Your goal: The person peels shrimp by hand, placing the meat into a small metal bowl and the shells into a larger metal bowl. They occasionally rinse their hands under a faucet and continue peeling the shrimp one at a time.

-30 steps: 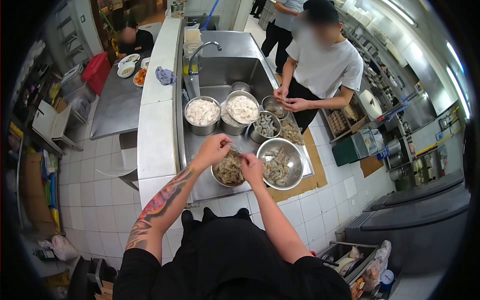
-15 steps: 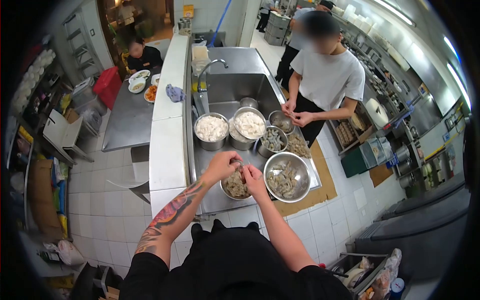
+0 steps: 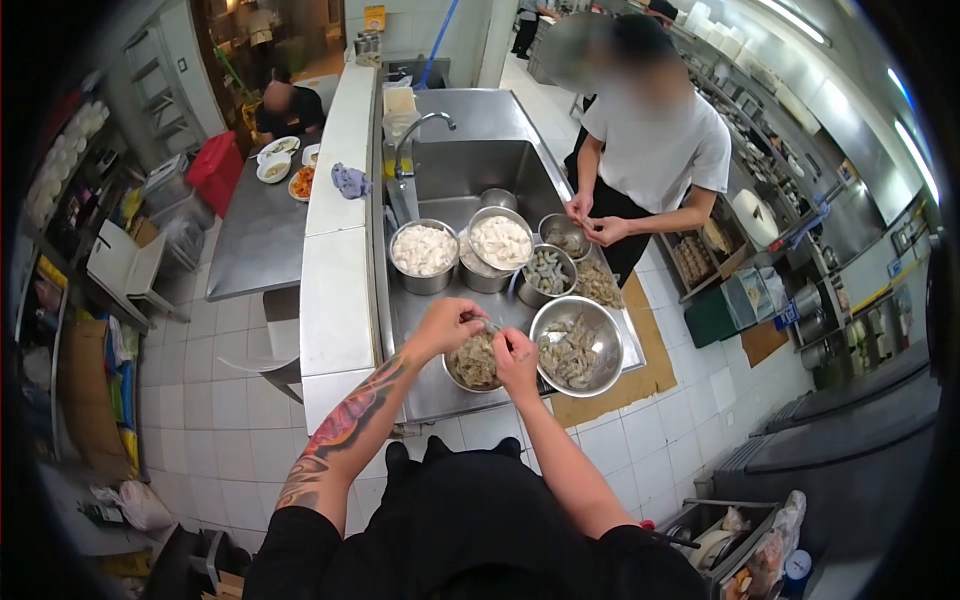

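Note:
A grey shrimp (image 3: 489, 325) is pinched between my two hands. My left hand (image 3: 448, 326) has its fingers closed on one end, and my right hand (image 3: 516, 362) grips the other end. Directly below them is a metal bowl of shrimp shells (image 3: 472, 364), partly covered by my right hand. A wide steel bowl (image 3: 607, 340) stands to the right, with raw grey shrimp (image 3: 568, 352) inside. Behind it sits a smaller pot of peeled-looking shrimp (image 3: 547, 272), beside a loose pile of shells or shrimp (image 3: 600, 284).
Two metal pots of white chunks (image 3: 424, 250) (image 3: 500, 242) stand before the sink (image 3: 480, 165). A tap (image 3: 425, 122) arches over it. Across the counter, a person in a white shirt (image 3: 650, 150) works over another bowl (image 3: 563, 236). A white tiled ledge (image 3: 335, 300) runs along the left.
My hands have drawn slightly apart, and the shrimp shows more clearly between them. The seated person at the far table has lowered their head.

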Demonstrator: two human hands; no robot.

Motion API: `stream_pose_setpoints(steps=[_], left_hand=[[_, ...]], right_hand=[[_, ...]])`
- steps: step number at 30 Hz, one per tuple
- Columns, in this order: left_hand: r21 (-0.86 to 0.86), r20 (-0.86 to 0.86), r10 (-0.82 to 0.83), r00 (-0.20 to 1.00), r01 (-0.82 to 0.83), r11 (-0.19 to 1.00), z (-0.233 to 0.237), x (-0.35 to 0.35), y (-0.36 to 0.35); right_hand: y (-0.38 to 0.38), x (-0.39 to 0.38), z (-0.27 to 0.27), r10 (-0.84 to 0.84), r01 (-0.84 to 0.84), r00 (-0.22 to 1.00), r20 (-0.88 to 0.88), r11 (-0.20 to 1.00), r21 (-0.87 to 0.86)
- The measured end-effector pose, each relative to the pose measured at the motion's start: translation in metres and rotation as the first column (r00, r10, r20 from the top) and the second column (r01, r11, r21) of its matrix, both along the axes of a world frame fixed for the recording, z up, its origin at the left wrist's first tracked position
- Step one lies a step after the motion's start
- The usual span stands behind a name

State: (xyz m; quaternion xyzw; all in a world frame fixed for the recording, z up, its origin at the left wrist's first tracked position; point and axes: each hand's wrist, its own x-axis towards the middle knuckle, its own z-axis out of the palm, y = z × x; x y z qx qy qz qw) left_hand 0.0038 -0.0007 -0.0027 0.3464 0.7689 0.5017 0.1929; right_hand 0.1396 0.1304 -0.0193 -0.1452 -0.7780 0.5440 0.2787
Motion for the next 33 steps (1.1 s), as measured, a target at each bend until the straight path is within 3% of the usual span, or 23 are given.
stream_pose_setpoints(steps=[4,7,8,9,13,15,16,17,18,19,22,26,28,29,30,31,32,33], left_hand=[[-0.017,-0.012,0.069,0.998,-0.069,0.997,0.018,0.001,-0.005],[0.007,0.104,0.111,0.988,-0.112,0.994,0.019,-0.01,-0.011],[0.006,0.144,0.108,0.984,-0.111,0.994,0.019,-0.012,-0.011],[0.005,0.184,0.105,0.977,-0.108,0.994,0.019,-0.012,-0.012],[-0.029,0.18,0.02,0.983,-0.015,0.999,0.009,-0.016,-0.008],[0.003,0.159,-0.018,0.987,0.018,1.0,0.005,-0.013,-0.008],[-0.001,0.162,-0.027,0.986,0.027,1.0,0.003,-0.01,-0.008],[0.027,0.182,-0.018,0.983,0.013,1.0,0.002,-0.008,-0.007],[0.054,0.202,-0.012,0.979,0.001,0.999,0.005,-0.004,-0.004],[0.051,0.2,-0.026,0.979,0.016,0.999,0.008,-0.001,-0.002],[-0.09,0.023,-0.127,0.992,0.128,0.988,0.013,0.009,0.0],[-0.126,-0.119,-0.261,0.958,0.246,0.961,0.011,0.015,-0.001],[-0.141,-0.108,-0.304,0.946,0.288,0.947,0.007,0.015,0.0],[-0.137,-0.111,-0.298,0.948,0.282,0.95,0.006,0.014,-0.001],[-0.175,-0.173,-0.32,0.931,0.291,0.941,0.003,0.012,-0.002],[-0.215,-0.231,-0.346,0.909,0.299,0.93,0.0,0.012,-0.003],[-0.215,-0.23,-0.345,0.91,0.298,0.93,-0.006,0.009,-0.003],[-0.265,-0.3,-0.374,0.878,0.3,0.916,-0.014,0.006,-0.004]], right_hand=[[0.006,-0.001,-0.023,-0.07,0.07,0.997,-0.025,0.998,-0.004],[0.018,0.002,-0.039,-0.109,0.111,0.992,0.064,0.993,-0.027],[0.022,0.004,-0.044,-0.043,0.015,0.992,0.115,0.972,0.236],[0.023,0.006,-0.045,0.006,-0.094,0.983,0.182,0.874,0.476],[0.023,0.006,-0.052,-0.049,-0.181,0.942,0.333,0.759,0.625],[0.019,0.0,-0.053,0.014,-0.051,0.995,0.096,0.914,0.402],[0.016,-0.002,-0.05,0.005,-0.044,0.995,0.099,0.917,0.397],[0.015,-0.006,-0.047,0.098,-0.101,0.991,0.095,0.994,0.037],[0.013,-0.007,-0.041,0.178,-0.152,0.983,0.052,0.932,-0.328],[0.012,-0.006,-0.037,0.163,-0.138,0.985,0.05,0.934,-0.33],[0.01,-0.004,-0.036,0.263,-0.223,0.964,-0.039,0.719,-0.658],[0.036,0.016,-0.049,0.154,-0.11,0.988,-0.012,0.65,-0.752],[0.078,0.033,-0.049,0.047,0.029,0.995,0.087,0.704,-0.71],[0.1,0.048,-0.022,-0.08,0.144,0.988,0.133,0.795,-0.589],[0.131,0.06,-0.008,-0.218,0.203,0.975,0.041,0.803,-0.56],[0.172,0.079,0.004,-0.248,0.18,0.963,-0.102,0.881,-0.438],[0.183,0.091,0.057,-0.444,0.353,0.884,-0.15,0.841,-0.409],[0.208,0.097,0.082,-0.526,0.406,0.792,-0.309,0.833,-0.377]])
